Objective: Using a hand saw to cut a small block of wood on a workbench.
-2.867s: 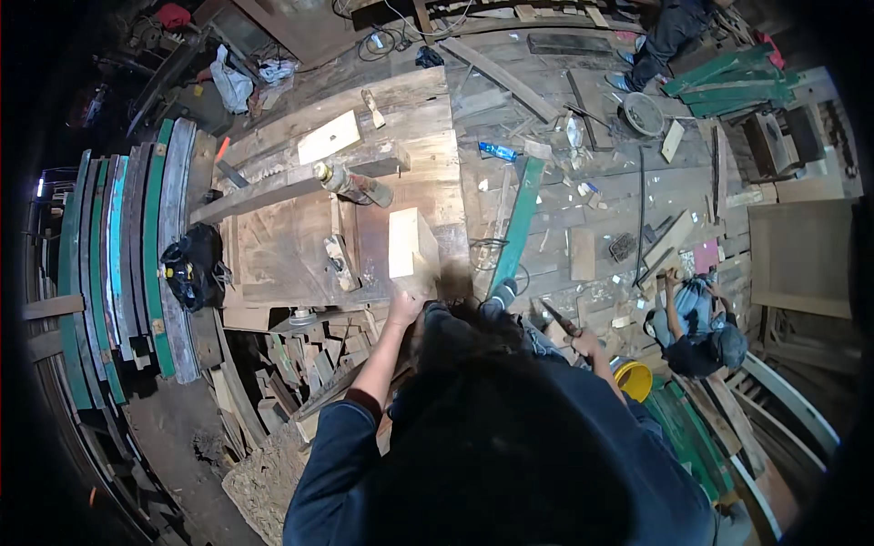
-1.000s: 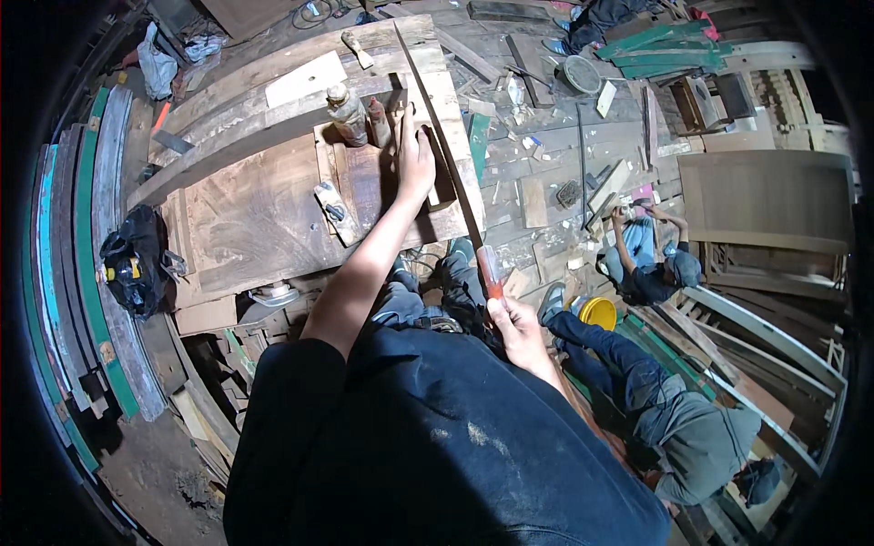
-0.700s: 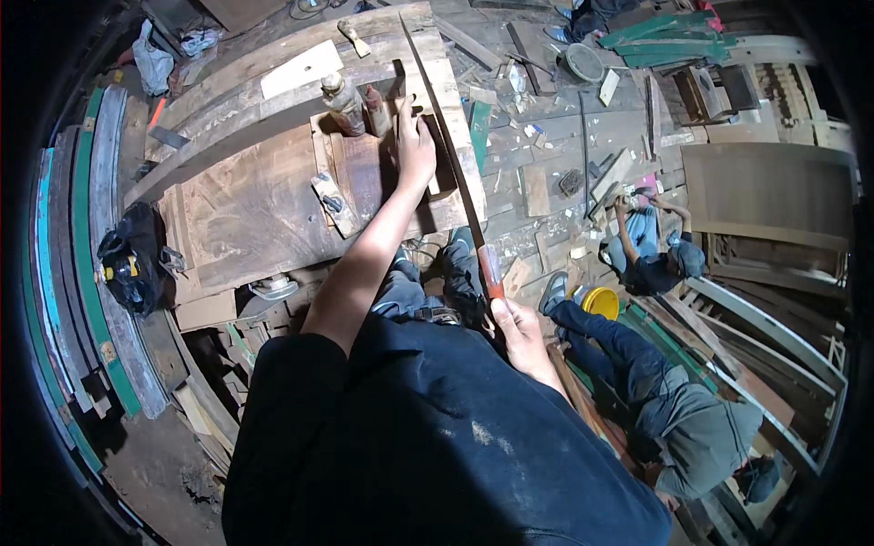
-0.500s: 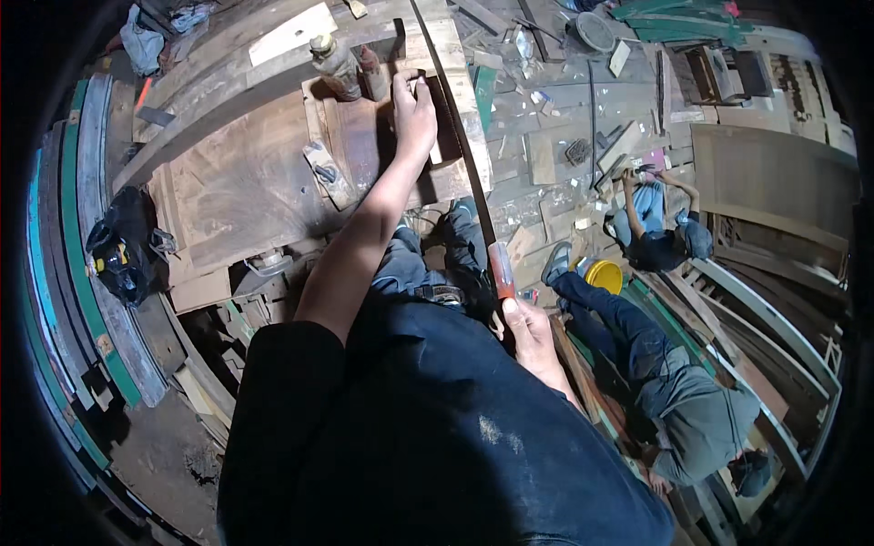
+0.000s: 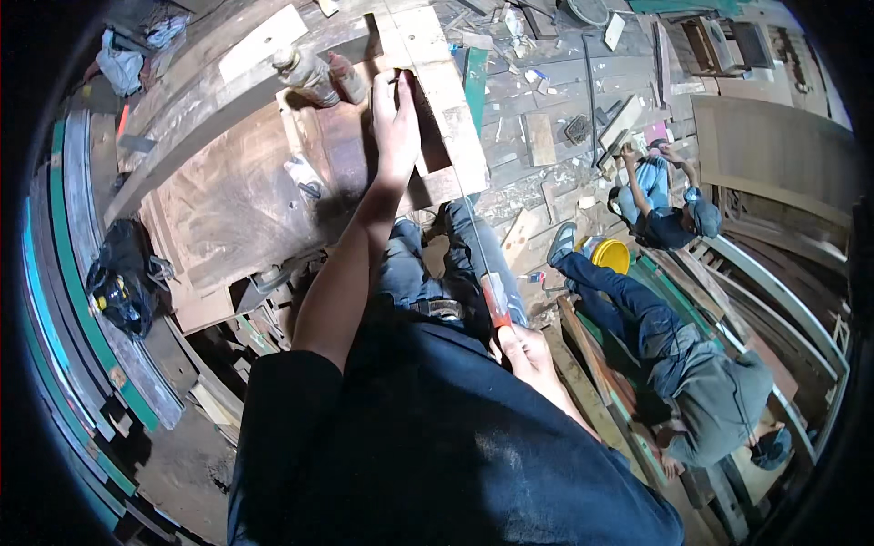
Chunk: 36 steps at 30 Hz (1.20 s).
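My right hand (image 5: 528,353), close to my waist, is wrapped round the orange-red handle (image 5: 494,302) of a long handsaw. Its narrow blade (image 5: 471,218) points away from me, turned almost edge-on, and runs along a pale timber piece (image 5: 449,100) at the right end of the workbench. My left hand (image 5: 397,132) reaches forward and grips the edge of that timber beside a dark rectangular opening (image 5: 430,136). The fingertips curl over the edge and are partly hidden. Left of this hand stand a dusty bottle (image 5: 305,77) and a smaller reddish bottle (image 5: 346,77).
A wooden panel (image 5: 218,200) covers much of the bench, with a small plane-like tool (image 5: 305,177) on it. At right, one person (image 5: 701,382) bends over planks and another (image 5: 669,214) sits farther off. A yellow bucket (image 5: 610,257) stands between. Scraps litter the floor.
My right hand and the saw handle have moved slightly toward me, and the blade has turned from broad to nearly edge-on. My left hand keeps its hold; the view has shifted a little.
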Available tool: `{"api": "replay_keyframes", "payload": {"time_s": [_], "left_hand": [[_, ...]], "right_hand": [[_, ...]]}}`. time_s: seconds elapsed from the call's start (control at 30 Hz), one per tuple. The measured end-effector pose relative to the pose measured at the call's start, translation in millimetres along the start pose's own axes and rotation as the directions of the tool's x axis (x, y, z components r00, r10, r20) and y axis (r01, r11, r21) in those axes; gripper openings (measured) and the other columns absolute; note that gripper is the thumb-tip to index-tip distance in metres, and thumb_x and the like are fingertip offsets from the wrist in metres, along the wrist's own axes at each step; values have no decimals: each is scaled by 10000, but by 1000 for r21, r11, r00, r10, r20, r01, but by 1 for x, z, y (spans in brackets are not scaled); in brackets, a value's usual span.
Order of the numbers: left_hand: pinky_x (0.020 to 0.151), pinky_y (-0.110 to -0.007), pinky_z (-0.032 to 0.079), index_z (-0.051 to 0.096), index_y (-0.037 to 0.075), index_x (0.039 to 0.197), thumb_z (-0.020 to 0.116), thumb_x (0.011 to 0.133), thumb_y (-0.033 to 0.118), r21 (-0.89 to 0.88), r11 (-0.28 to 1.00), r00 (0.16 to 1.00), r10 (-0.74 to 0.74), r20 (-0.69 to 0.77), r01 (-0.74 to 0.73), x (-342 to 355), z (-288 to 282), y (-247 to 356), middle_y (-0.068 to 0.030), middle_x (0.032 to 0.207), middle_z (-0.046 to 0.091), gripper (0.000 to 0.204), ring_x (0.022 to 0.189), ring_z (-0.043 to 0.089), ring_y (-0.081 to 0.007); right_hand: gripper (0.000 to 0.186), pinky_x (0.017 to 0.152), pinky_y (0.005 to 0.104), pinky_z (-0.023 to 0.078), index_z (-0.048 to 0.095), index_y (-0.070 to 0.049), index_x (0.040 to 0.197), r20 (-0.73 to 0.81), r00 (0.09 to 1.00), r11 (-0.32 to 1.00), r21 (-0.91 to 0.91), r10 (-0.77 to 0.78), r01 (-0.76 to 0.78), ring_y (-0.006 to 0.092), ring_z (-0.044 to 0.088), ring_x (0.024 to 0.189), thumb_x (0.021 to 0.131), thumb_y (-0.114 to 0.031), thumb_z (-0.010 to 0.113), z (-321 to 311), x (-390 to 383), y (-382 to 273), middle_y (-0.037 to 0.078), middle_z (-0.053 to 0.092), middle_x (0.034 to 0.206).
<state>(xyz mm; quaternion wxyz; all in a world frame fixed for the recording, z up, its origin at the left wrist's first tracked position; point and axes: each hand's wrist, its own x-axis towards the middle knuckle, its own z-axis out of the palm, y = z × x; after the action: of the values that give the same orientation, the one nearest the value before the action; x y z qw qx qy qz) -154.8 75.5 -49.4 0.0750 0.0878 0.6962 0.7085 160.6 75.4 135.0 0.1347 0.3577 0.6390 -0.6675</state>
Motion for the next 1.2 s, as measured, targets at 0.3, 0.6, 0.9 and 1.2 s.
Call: {"api": "replay_keyframes", "payload": {"time_s": [0.3,0.6,0.9,1.2], "left_hand": [[863,-330,413,510,-33,1058,407,993,106,-168,978,990,136,47,-126,4,2,-21,-126,981,538,184,919,519,-221],[846,-293,391,474,-13,1014,375,1023,146,-196,973,992,128,6,-124,-1,0,-29,-84,923,477,187,886,447,-171],[885,-313,395,463,-22,1069,369,1020,134,-106,994,999,11,-49,-16,-2,4,-29,-132,969,507,189,927,492,-213],[854,-310,419,469,-29,1088,353,1011,104,-169,984,997,68,44,-59,0,4,-27,-136,965,532,193,913,512,-202]], "right_hand": [[360,557,291,390,516,-37,751,61,998,999,-23,-26,27,120,455,576,1018,-259,420,-13,1,-12,28,483,628],[412,591,297,401,508,-30,766,112,992,997,-67,49,-41,131,460,616,1021,-338,409,-22,-5,-18,31,479,650],[347,570,325,400,520,-22,741,38,998,991,-125,-41,46,182,477,587,999,-250,477,-19,-5,-13,64,476,644],[331,581,353,414,537,-7,746,-53,992,974,-200,-118,106,231,513,591,982,-237,509,-11,-6,-3,88,508,650]]}}
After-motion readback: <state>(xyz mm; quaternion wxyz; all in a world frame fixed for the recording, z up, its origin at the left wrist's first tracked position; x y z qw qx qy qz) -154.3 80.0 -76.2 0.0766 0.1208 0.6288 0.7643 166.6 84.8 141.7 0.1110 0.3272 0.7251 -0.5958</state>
